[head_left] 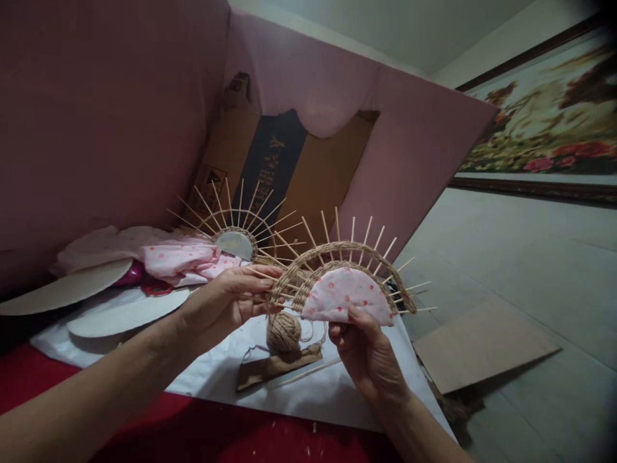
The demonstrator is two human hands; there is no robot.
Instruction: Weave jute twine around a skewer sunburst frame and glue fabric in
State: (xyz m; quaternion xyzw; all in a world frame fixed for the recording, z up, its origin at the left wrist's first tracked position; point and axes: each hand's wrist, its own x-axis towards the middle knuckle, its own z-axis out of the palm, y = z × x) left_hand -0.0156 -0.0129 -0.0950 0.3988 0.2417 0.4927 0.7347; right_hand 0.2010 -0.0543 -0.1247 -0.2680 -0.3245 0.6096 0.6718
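Note:
I hold up a half-round woven twine piece (337, 251), with thin wooden sticks fanning out from its curve. At its centre sits a half disc (344, 294) covered in pink fabric with red dots. My left hand (250, 289) is closed on the left end of the weave and its sticks. My right hand (369, 357) pinches the lower edge of the fabric half disc, thumb in front and fingers behind. Below the piece, a ball of twine (283, 332) rests on the white sheet. A second half-round stick-and-twine piece (234, 243) with a pale centre stands farther back.
Pink dotted fabric (187, 260) lies bunched at the left, near red scissor handles (157, 289) and two pale curved boards (128, 315). A brown strip (279, 366) lies in front of the twine. A cardboard box (332, 167) leans behind; a flat board (486, 347) lies at right.

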